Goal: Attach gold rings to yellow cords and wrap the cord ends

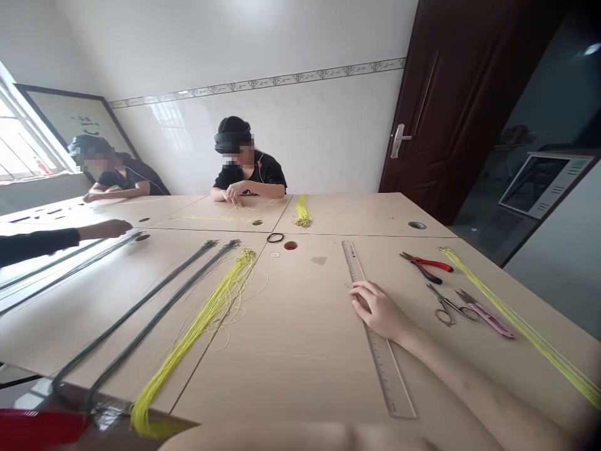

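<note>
Resting loosely curled, the right hand (378, 310) sets its fingertips (355, 288) on a clear plastic ruler (382, 351), thin, light and stiff, best lifted by its long edge; red-handled pliers (429, 263) and scissors (451, 307) lie beyond the fingers.

A long clear plastic ruler (382, 357) lies flat on the tabletop (300, 376).

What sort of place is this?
Probably a small handicraft workshop: people sit working at shared tables, with bundles of yellow cord and dark cord laid out beside scissors and a long ruler.
</note>
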Action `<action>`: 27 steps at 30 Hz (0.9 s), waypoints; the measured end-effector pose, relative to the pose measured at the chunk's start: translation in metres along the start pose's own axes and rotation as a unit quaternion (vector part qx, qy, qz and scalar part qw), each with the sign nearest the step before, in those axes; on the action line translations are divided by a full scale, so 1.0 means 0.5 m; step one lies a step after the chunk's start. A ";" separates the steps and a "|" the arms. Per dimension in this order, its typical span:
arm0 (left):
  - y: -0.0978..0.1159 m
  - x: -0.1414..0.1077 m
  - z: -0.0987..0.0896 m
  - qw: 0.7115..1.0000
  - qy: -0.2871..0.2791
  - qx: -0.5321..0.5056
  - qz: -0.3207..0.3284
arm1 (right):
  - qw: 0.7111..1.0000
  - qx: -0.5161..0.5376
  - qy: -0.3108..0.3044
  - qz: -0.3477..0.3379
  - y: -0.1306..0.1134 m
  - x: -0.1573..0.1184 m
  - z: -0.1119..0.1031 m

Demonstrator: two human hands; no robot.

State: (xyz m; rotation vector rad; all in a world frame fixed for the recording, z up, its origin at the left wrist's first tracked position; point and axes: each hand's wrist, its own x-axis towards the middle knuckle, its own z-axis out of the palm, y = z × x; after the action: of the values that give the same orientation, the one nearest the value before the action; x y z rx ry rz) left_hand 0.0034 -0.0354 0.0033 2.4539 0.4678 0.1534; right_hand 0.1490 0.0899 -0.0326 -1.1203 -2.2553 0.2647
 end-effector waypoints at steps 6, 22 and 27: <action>-0.174 -0.141 -0.186 0.933 0.250 0.103 -0.238 | 1.000 -0.005 0.001 -0.003 0.007 -0.001 0.008; -0.470 -0.305 -0.415 0.728 0.308 0.218 -0.573 | 1.000 -0.010 0.015 0.005 0.000 0.009 0.005; -0.493 -0.295 -0.428 0.738 0.262 0.247 -0.570 | 1.000 -0.014 0.013 0.007 -0.001 0.009 0.005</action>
State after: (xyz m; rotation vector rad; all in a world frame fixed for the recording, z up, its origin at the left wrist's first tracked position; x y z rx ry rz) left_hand -0.2535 0.2133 0.0248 2.0526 2.4004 0.2035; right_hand 0.1454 0.0933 -0.0325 -1.1471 -2.2360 0.2233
